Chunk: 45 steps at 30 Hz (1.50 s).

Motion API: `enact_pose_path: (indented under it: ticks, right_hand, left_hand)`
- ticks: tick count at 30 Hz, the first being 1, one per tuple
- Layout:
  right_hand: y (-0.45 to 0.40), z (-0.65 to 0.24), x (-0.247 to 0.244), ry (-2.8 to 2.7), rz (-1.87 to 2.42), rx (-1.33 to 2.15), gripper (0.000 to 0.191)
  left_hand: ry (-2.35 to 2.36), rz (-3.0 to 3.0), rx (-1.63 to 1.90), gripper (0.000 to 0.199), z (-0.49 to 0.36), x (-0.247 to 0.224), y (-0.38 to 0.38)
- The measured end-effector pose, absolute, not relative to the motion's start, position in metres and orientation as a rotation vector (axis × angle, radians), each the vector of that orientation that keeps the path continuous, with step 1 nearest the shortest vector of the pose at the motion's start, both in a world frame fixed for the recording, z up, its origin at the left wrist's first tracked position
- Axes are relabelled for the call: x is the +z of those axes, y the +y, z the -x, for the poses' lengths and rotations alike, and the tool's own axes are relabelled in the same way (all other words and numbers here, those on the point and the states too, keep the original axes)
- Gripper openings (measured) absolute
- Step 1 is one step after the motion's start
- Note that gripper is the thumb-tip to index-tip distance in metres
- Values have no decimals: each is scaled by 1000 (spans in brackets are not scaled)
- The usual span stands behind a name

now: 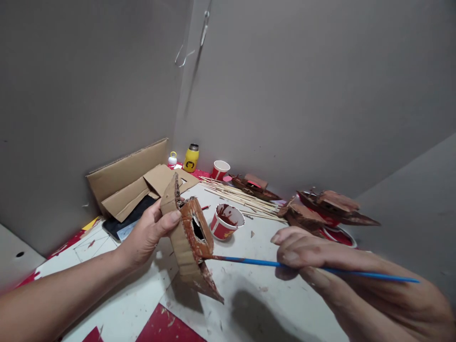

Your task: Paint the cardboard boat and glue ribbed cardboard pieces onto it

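My left hand (153,232) grips a small cardboard boat (181,251) by its upper part, thumb on the near side. The boat is tilted on end above the table. Its hull side is bare tan cardboard, while the cabin wall with a cut-out window is coated in reddish-brown paint. In my right hand (320,266) is a thin blue paintbrush (256,261), pinched between thumb and fingers. The brush tip touches the lower corner of the painted cabin wall. Just behind the boat stands a red and white paper cup (227,222) with brown paint inside.
Brown model boats (254,186) lie at the back and right, beside thin wooden sticks (238,194). A yellow bottle (191,158) and another paper cup (220,169) stand near the wall. Cardboard sheets (128,171) and a dark phone-like device (121,228) are at left.
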State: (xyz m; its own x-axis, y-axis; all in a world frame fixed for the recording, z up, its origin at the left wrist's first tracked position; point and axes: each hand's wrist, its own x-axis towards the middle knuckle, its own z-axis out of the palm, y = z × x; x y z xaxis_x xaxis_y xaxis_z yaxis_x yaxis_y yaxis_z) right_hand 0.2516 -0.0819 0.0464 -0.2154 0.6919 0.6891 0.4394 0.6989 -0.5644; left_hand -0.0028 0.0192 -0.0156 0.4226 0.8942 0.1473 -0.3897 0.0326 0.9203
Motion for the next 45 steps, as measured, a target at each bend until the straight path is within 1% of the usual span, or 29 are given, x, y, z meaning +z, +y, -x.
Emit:
enact_pose_path:
  ticks: [5, 10, 15, 20, 27, 35, 42, 45]
  right_hand:
    - [-85, -254, 49, -1782, 909, 261, 19]
    - [-93, -238, 46, -1559, 974, 287, 9]
    - [-91, -229, 49, -1485, 995, 231, 5]
    - [-89, -230, 51, -1502, 973, 259, 8]
    - [-93, -235, 52, -1482, 961, 347, 6]
    - [-93, -230, 55, -1507, 927, 426, 8]
    - [-90, -233, 61, -1373, 943, 332, 6]
    - [-87, -238, 60, -1328, 932, 357, 4]
  left_hand:
    - [585, -1130, 1038, 41, 5, -18, 19]
    - [580, -1092, 1031, 36, 5, -17, 18]
    - [561, -1083, 977, 48, 3, -13, 18]
    - [550, -1010, 936, 52, 3, -11, 17]
    - [498, -945, 937, 34, 4, -9, 17]
    - [489, -912, 931, 32, 6, -12, 18]
    - [493, -711, 983, 30, 5, -3, 21]
    - [500, -639, 953, 29, 4, 0, 21]
